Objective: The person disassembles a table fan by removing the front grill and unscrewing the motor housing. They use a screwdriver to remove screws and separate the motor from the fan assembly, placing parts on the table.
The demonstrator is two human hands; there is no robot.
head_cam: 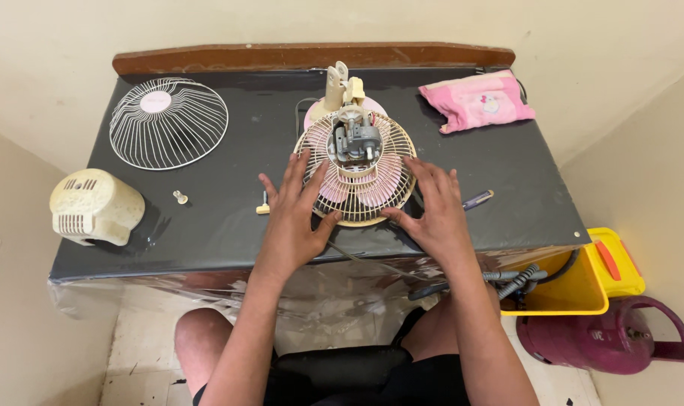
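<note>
Head view: both open hands, left hand (293, 218) and right hand (432, 210), press the rim of the fan guard (357, 192); its thin wire probably bends easily, so the rim seems the best hold

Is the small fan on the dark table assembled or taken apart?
Taken apart. The cream wire rear guard with pink blades shows its grey motor bare; the round white wire front grille and cream plastic motor cover lie separately.

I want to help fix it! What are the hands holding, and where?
Both hands, left hand and right hand, rest on the round fan cage, at its left and right rim.
</note>
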